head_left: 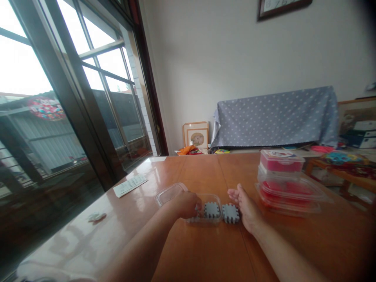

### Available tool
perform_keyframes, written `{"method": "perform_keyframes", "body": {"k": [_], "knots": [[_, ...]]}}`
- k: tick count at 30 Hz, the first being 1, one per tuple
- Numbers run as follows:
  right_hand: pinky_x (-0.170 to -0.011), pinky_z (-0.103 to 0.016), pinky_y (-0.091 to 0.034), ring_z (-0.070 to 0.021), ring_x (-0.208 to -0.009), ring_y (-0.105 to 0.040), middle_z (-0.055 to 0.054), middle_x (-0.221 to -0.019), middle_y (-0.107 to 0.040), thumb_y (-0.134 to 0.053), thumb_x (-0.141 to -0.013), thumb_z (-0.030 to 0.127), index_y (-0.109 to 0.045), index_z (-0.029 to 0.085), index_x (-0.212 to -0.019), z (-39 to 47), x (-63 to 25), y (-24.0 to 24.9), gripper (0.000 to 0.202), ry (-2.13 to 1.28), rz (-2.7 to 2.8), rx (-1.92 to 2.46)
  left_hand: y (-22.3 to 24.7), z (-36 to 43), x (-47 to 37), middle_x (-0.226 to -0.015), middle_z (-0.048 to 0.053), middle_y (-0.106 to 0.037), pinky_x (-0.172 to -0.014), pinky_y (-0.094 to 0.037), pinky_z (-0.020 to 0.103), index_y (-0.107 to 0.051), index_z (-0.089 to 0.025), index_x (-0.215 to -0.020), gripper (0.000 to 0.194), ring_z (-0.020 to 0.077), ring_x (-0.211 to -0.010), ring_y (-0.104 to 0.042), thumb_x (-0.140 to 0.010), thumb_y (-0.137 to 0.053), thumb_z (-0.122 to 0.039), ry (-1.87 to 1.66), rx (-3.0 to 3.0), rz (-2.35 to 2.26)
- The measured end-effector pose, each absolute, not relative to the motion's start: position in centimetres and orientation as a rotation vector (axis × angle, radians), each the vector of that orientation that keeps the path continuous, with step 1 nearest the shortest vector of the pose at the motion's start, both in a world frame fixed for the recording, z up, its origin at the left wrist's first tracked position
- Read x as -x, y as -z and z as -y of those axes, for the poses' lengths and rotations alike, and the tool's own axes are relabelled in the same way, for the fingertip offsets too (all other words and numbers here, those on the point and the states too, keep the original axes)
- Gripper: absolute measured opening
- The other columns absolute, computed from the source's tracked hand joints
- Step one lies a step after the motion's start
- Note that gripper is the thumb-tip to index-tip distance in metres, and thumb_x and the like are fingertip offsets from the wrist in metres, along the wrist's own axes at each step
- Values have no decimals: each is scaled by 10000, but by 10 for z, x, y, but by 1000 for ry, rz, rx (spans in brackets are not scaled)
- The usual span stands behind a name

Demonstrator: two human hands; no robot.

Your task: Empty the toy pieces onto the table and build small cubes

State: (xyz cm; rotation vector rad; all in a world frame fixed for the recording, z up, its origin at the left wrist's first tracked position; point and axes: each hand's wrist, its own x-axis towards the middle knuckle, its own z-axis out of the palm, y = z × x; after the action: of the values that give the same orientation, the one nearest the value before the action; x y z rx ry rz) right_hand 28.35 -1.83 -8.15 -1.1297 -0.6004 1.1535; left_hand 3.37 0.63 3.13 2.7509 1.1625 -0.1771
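A clear plastic container (217, 220) lies open on the wooden table, its clear lid (172, 192) tilted up at the left. Inside it sits a grey notched piece (212, 210). Just right of the container is a stack of similar grey notched pieces (230, 213). My left hand (188, 204) reaches over the container's left part with its fingers curled down; what they hold, if anything, is hidden. My right hand (245, 205) stands on edge beside the grey stack, fingers extended and apart from the thumb, holding nothing.
Clear boxes with red contents (286, 194) stand at the right, a pink box (282, 161) on top. A paper card (131, 185) and a small pale item (96, 217) lie at the left. Large glass windows flank the table's left side.
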Motion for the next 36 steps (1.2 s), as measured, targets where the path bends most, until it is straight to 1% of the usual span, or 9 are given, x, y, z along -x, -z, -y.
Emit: {"method": "perform_keyframes", "body": {"k": [2,5,8,11,16,23,29,33,36], "knots": [[-921,-387,-513,-303,-1230,-609,-100,-1221,-733,-552,-832,747,-750,217,-955,18,-283,81,579,-1153,591,1134,-32,-6,-30,-916,21,-753,-786,-485,301,-755,-268,-893,213,210,-849,-671,-737,-622,-210,-3,-2703,-1224],[-926,-396,-513,-305,-1214,-617,-97,-1212,-736,-565,-820,750,-751,219,-955,18,-284,81,579,-1155,589,1139,-24,-11,-21,-884,19,-730,-773,-476,269,-715,-228,-875,182,175,-831,-648,-814,-545,-237,-523,-2509,-1315],[-932,-408,-510,-309,-1211,-617,-97,-1192,-742,-574,-816,748,-753,222,-956,17,-284,83,572,-1149,605,1145,-8,-15,-12,-864,23,-697,-731,-475,261,-675,-194,-931,242,167,-807,-630,-871,-526,-375,-1102,-2052,-1439],[-923,-412,-517,-313,-1227,-608,-95,-1202,-739,-565,-826,741,-753,230,-947,17,-285,83,558,-1149,613,1133,11,-15,-6,-777,16,-655,-679,-458,257,-637,-175,-873,390,159,-742,-608,-863,-544,-554,-1364,-1649,-1464],[-955,-425,-511,-317,-1205,-622,-93,-1187,-745,-576,-826,732,-754,231,-922,15,-285,83,540,-1131,608,1130,36,-16,-4,-987,77,-706,-744,-498,280,-649,-177,-977,617,194,-903,-655,-830,-491,-756,-1336,-1428,-1359],[-1040,-424,-465,-296,-1221,-614,-85,-1212,-736,-538,-858,725,-757,237,-954,20,-278,84,543,-1137,627,1125,51,-22,-7,-1127,147,-706,-902,-521,336,-628,-160,-1067,693,219,-1020,-685,-843,-433,-786,-1130,-1187,-1156],[-1043,-426,-460,-304,-1294,-566,-98,-1288,-697,-551,-861,704,-740,229,-1036,33,-280,60,541,-1129,756,1126,56,-28,-6,-1085,135,-732,-870,-494,331,-676,-151,-1071,574,238,-999,-687,-792,-629,-650,-1052,-1159,-1103],[-1114,-460,-399,-299,-1360,-506,-91,-1374,-642,-613,-874,619,-684,248,-1192,54,-300,34,493,-1075,1132,1187,60,-34,-7,-1080,117,-740,-806,-477,312,-681,-174,-1017,382,240,-994,-682,-769,-674,-464,-1074,-1126,-1086],[-1170,-496,-332,-317,-1391,-465,-101,-1461,-567,-705,-830,554,-599,271,-1341,66,-313,28,594,-1064,1443,1319,61,-35,-7,-1050,106,-743,-803,-478,325,-668,-180,-981,288,239,-961,-686,-739,-649,-336,-1079,-1126,-1070]]}}
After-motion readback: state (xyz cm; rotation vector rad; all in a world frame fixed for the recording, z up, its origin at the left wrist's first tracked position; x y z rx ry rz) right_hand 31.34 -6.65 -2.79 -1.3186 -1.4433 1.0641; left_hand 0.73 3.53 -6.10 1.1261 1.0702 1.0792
